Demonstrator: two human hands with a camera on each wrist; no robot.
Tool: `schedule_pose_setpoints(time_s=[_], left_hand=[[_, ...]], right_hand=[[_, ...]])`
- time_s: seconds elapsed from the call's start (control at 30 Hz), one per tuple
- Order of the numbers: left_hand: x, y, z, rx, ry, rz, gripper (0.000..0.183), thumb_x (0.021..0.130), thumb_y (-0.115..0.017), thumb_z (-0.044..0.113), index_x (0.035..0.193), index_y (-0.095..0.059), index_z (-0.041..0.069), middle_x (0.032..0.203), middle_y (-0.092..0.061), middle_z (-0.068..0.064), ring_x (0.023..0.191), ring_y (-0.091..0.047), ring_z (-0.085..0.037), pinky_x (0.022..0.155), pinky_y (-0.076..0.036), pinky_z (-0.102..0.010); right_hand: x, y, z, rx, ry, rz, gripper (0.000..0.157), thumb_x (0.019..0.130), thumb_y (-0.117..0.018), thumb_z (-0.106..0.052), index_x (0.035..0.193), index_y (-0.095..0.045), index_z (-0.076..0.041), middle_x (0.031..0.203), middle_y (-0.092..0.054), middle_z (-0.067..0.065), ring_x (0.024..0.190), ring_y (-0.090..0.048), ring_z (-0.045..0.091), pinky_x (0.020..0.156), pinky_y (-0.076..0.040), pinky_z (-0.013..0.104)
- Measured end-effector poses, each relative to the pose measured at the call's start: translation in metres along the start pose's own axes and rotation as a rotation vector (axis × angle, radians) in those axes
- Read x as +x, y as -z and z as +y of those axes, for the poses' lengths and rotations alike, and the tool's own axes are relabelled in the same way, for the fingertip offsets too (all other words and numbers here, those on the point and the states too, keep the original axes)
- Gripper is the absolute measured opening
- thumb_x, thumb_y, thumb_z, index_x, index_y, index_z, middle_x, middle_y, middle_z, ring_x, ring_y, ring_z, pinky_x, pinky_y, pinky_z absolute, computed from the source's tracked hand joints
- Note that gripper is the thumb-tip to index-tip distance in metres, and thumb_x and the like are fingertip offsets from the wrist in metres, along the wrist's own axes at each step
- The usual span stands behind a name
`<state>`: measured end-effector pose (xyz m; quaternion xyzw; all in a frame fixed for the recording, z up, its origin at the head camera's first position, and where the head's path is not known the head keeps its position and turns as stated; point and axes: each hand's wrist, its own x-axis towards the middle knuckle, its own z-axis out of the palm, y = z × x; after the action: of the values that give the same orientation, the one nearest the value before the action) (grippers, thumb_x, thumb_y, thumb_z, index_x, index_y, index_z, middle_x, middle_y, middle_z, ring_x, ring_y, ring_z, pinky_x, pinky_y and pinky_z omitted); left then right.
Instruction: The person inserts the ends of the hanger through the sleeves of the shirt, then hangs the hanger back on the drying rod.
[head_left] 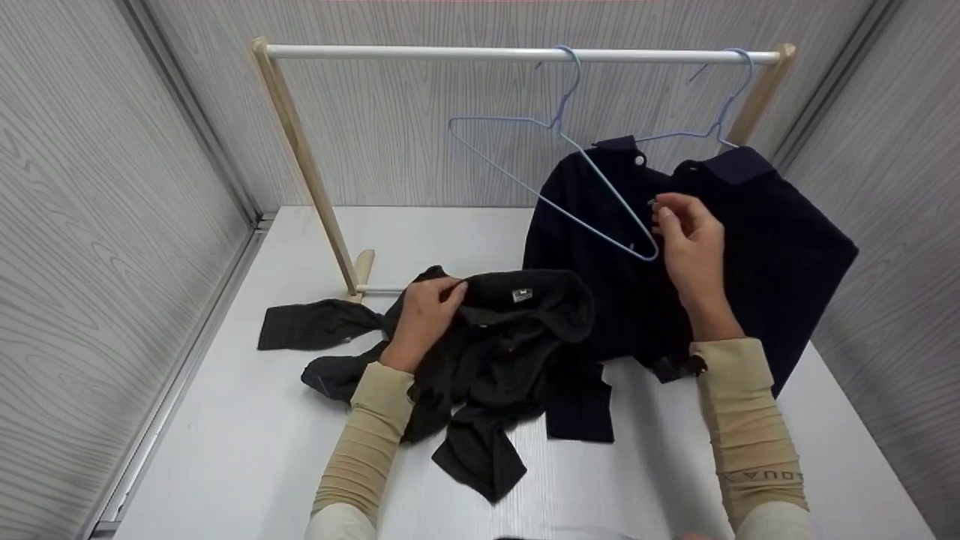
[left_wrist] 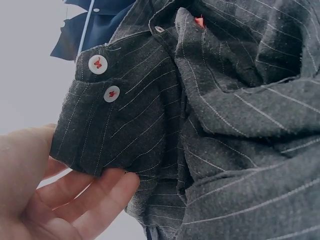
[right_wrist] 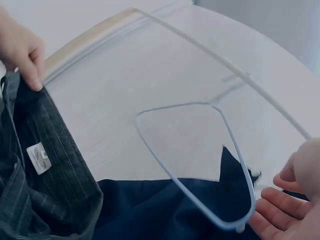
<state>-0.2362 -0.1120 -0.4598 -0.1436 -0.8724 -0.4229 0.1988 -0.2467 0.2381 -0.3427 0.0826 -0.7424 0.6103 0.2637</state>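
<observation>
My left hand (head_left: 429, 311) pinches the edge of a dark pinstriped shirt (head_left: 499, 375) that lies bunched over the table. A small label (head_left: 522, 295) shows inside its band. Close up in the left wrist view, white buttons (left_wrist: 98, 64) with red thread run near the gripped corner. Just beside the lower right corner of a light blue hanger (head_left: 517, 180), my right hand (head_left: 691, 244) has its fingers loosely bent, with nothing visible between them. The hanger hangs bare and angled from the white rail. Behind it is a navy shirt (head_left: 757, 247) on a second hanger (head_left: 724, 112).
A rack with a white rail (head_left: 412, 52) and wooden posts (head_left: 307, 165) stands on the white table (head_left: 225, 450). The navy shirt fills the rack's right side and reaches the table. Pale wood-grain panels (head_left: 97, 187) enclose the left, back and right.
</observation>
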Motion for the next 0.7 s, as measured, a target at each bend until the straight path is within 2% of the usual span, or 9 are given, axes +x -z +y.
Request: schedule_pose_setpoints(time_s=[0.13,0.27,0.4,0.53,0.6,0.7], left_hand=[[0.0,0.0,0.0,0.001,-0.001,0.0,0.022,0.097,-0.064,0.022,0.098,-0.079,0.007,0.092,-0.077,-0.008,0.085,-0.071,-0.021,0.079,-0.056,-0.037],[-0.001,0.0,0.0,0.001,-0.005,0.005,0.021,0.097,-0.064,0.022,0.097,-0.079,0.007,0.091,-0.077,-0.007,0.084,-0.071,-0.02,0.078,-0.056,-0.037],[-0.002,0.001,-0.001,-0.001,-0.012,0.001,0.021,0.098,-0.063,0.023,0.096,-0.079,0.008,0.09,-0.077,-0.007,0.08,-0.07,-0.019,0.075,-0.055,-0.035],[-0.003,0.002,-0.001,-0.001,-0.026,-0.003,0.022,0.099,-0.062,0.023,0.096,-0.079,0.01,0.09,-0.076,-0.006,0.078,-0.069,-0.018,0.074,-0.054,-0.034],[-0.004,0.002,-0.002,0.0,-0.029,-0.002,0.022,0.099,-0.061,0.023,0.096,-0.079,0.01,0.089,-0.076,-0.005,0.077,-0.068,-0.017,0.073,-0.054,-0.033],[-0.005,0.003,-0.003,0.001,-0.024,-0.002,0.022,0.099,-0.062,0.023,0.095,-0.079,0.01,0.088,-0.076,-0.005,0.076,-0.068,-0.017,0.073,-0.054,-0.034]], right_hand=[[0.01,-0.014,-0.011,-0.226,0.126,-0.048,0.024,0.098,-0.06,-0.012,0.115,-0.067,0.004,0.109,-0.067,0.014,0.093,-0.059,0.005,0.083,-0.047,0.015],[0.02,-0.026,-0.021,-0.374,0.21,-0.103,0.024,0.097,-0.063,-0.012,0.114,-0.068,0.005,0.108,-0.067,0.018,0.093,-0.058,0.011,0.08,-0.044,0.015],[0.027,-0.036,-0.025,-0.456,0.255,-0.156,0.025,0.096,-0.064,-0.011,0.113,-0.068,0.007,0.105,-0.068,0.021,0.092,-0.064,0.026,0.08,-0.047,0.026],[0.032,-0.041,-0.025,-0.539,0.28,-0.17,0.021,0.095,-0.065,-0.01,0.108,-0.07,0.006,0.099,-0.07,0.021,0.089,-0.065,0.032,0.079,-0.049,0.038],[0.032,-0.043,-0.023,-0.579,0.295,-0.168,0.018,0.095,-0.065,-0.009,0.105,-0.071,0.005,0.096,-0.07,0.021,0.086,-0.065,0.032,0.077,-0.048,0.039],[0.032,-0.045,-0.023,-0.615,0.31,-0.166,0.016,0.095,-0.065,-0.008,0.101,-0.072,0.005,0.092,-0.071,0.02,0.08,-0.066,0.03,0.072,-0.047,0.031]])
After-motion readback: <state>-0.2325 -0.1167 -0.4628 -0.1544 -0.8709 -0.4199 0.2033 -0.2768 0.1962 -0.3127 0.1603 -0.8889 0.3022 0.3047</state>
